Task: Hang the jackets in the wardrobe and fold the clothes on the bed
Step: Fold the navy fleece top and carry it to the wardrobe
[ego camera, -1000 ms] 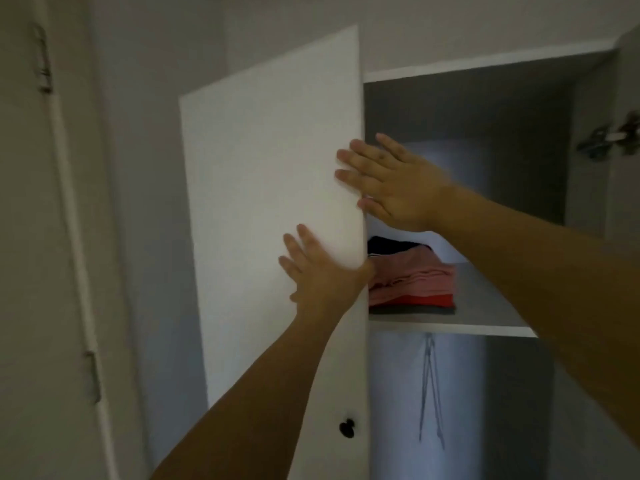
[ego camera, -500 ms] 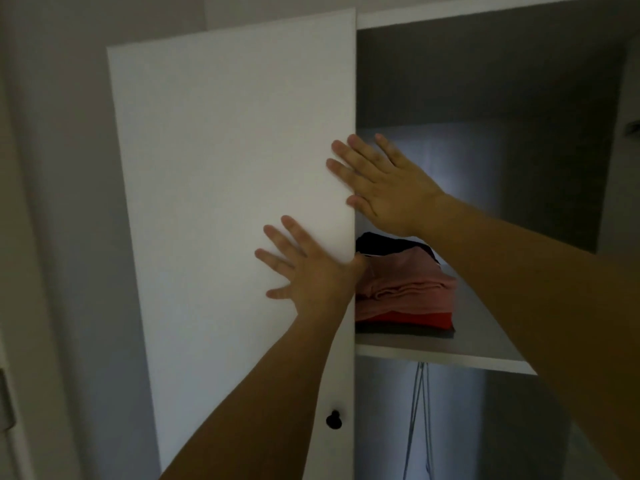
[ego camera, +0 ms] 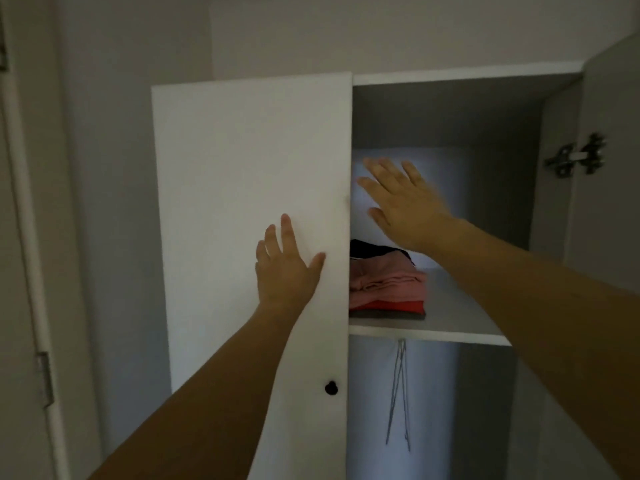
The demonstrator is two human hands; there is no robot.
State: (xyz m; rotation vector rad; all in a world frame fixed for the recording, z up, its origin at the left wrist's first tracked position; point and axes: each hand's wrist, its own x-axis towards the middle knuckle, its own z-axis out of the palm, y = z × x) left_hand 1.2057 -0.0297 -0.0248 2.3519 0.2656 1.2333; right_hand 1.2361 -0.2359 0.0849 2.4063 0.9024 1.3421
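left hand (ego camera: 284, 271) lies flat on the front of the left wardrobe door (ego camera: 249, 209), fingers straight and spread a little, thumb out toward the door's free edge, holding nothing. right hand (ego camera: 405, 202) is up in front of the open top compartment just beside that edge, fingers straight and splayed wide, also empty; looks a hair off the door, but it's blurred so contact can't be called.

door is a stiff flat panel on hinges, so it likely swings light under a palm push. best hold looks like the free edge or the small black knob (ego camera: 331, 388) low on it.

task's things: no jackets and no bed in view. the only clothes showing are a folded stack (ego camera: 386, 285) on the shelf (ego camera: 450, 327), tucked to the left end by the door edge. soft, light and floppy by the look; judged best lifted with flat hands under the whole stack.

counts:
- hands: two
- doors: two, the left one partly shut and the right door (ego camera: 609, 168) swung open at frame edge
- knobs: one
- hinges: one metal hinge (ego camera: 575, 159) seen on the right door
- stack layers: about four (black, pink, red, dark bottom)
- wire hanger (ego camera: 398, 393): one, maybe two, thin and dim, below the shelf
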